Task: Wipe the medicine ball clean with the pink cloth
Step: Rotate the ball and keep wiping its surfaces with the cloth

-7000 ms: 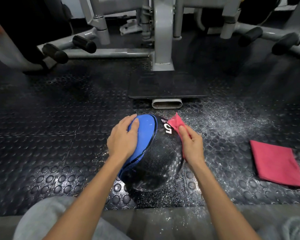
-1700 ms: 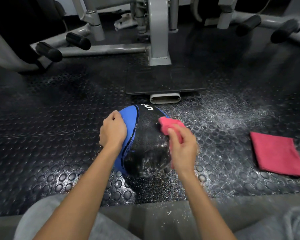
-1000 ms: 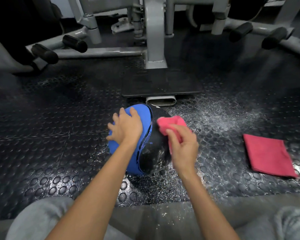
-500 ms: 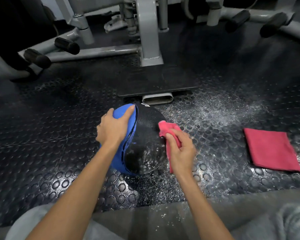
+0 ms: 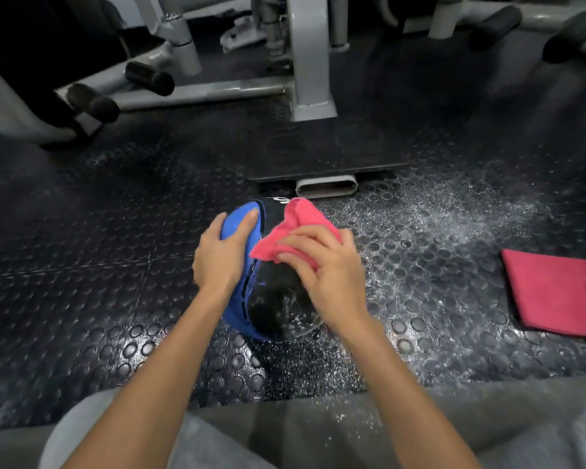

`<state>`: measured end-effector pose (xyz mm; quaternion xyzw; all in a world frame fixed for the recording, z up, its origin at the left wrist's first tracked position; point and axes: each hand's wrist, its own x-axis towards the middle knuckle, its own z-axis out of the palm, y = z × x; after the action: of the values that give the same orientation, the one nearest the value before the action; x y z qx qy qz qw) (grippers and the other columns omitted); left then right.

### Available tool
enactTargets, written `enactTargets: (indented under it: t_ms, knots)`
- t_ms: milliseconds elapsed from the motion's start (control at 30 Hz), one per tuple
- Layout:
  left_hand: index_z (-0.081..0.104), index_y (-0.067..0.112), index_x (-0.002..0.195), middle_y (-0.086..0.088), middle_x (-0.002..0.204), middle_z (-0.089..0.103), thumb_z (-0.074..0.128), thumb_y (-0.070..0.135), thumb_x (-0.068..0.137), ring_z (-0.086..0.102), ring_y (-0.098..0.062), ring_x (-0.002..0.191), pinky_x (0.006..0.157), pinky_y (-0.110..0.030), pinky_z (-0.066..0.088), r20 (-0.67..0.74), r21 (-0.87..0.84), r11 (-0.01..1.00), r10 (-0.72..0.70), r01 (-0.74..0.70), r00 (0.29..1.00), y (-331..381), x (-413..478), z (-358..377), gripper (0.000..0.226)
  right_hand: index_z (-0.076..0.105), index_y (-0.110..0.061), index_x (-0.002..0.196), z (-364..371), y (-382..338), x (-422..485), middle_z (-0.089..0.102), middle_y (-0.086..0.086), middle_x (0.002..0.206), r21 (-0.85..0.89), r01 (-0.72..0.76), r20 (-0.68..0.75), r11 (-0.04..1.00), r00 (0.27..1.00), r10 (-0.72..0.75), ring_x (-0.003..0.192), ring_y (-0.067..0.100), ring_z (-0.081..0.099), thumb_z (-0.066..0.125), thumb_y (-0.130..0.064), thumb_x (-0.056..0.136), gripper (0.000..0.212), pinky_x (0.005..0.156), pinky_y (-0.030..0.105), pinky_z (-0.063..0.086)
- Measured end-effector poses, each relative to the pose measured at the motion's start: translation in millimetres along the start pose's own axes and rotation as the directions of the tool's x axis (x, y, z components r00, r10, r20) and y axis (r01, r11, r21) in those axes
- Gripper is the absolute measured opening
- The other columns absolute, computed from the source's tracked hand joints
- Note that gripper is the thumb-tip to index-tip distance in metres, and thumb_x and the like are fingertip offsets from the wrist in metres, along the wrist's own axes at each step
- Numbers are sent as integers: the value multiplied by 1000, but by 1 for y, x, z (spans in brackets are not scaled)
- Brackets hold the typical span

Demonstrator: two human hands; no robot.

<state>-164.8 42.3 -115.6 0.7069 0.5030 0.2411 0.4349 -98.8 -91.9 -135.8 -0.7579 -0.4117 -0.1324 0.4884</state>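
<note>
The medicine ball [image 5: 278, 299] sits on the studded rubber floor [image 5: 115, 265] just in front of the person's knees, near the middle of the scene, with its blue panel turned to the left and its black panel facing up and to the right. The left hand [image 5: 220, 257] steadies it, fingers curved over the blue side and thumb lying toward the seam. The right hand [image 5: 329, 275] holds the pink cloth [image 5: 298, 221] bunched under curled fingers and presses it against the upper far part of the black panel; a loose corner of the cloth sticks up past the fingertips.

The wipe looks to be underway, not finished. The near lower part of the black panel shows a wet sheen with pale smears and white specks. How clean the area under the cloth is cannot be told, and the underside and the far right side are hidden. The blue panel looks free of specks where it shows, though the left hand covers much of it. What seems left is the near black face, then a turn of the ball to reach the part resting on the floor.

White specks [image 5: 454, 225] are scattered over the floor around and to the right of the ball, so rolling it there could pick up dirt again. A second folded pink cloth [image 5: 555, 292] lies flat well to the right. A grey machine frame [image 5: 310, 62] stands at the far side.
</note>
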Motion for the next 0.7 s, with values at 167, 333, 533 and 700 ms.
enactTargets:
  t_ms: [167,333,533,700]
  knots:
    - [43,33,137,5,142,46,52,71,76,43,-23,129,105,-40,31,5,5,1000,2,-2,1000,-1,1,3,73,63,-23,115,-12,66,7,60,-10,77,296,-667,197,684,743,639,56,10,48,49,-30,91,28,50,21,40]
    - [47,36,134,8,142,46,51,67,80,43,-20,129,105,-37,29,-17,13,998,60,-60,998,-4,-5,1,62,67,-34,99,-9,14,9,63,-18,97,12,-209,52,978,977,208,87,10,51,49,-40,90,21,77,25,38]
    - [51,34,131,10,139,49,56,56,84,45,-13,127,104,-31,30,-59,-82,991,105,-110,993,-21,-18,-6,53,67,-32,102,-7,21,24,65,-11,103,31,-264,90,964,961,261,92,16,54,48,-46,88,27,75,23,43]
    - [48,37,133,10,144,43,51,70,73,38,-17,132,108,-38,28,-63,7,990,141,-141,988,-19,-30,4,68,67,-34,101,-16,28,34,68,-8,96,-28,-427,79,904,901,428,90,18,59,51,-40,90,20,71,26,40]
